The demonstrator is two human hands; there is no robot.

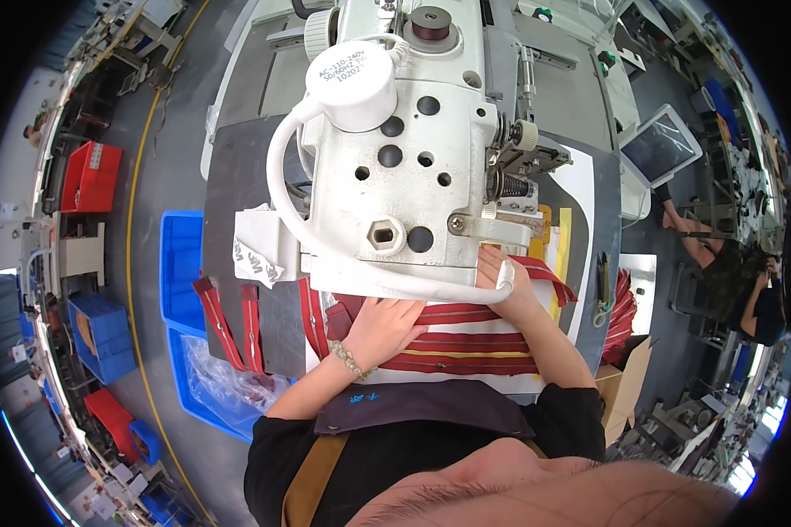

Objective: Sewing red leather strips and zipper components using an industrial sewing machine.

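Observation:
A large white sewing machine (431, 211) stands right in front of me. My left hand (380, 332) lies flat at its near edge, fingers stretched forward over red zippers (457, 343); the fingertips reach the machine's lower rim. Beside the machine head on the right is my right hand (508, 290), its fingers extended on a red zipper strip (545, 277). The white curved lamp tube (283, 189) crosses over part of that hand. The sewing point itself is hidden beneath the machine head.
More red zippers (251, 329) hang over the table's left side, near blue bins (182, 272) with clear plastic. A red zipper bundle (622, 312), small snips (603, 279) and a cardboard box (626, 386) are on the right. A tilted screen (664, 147) stands farther right.

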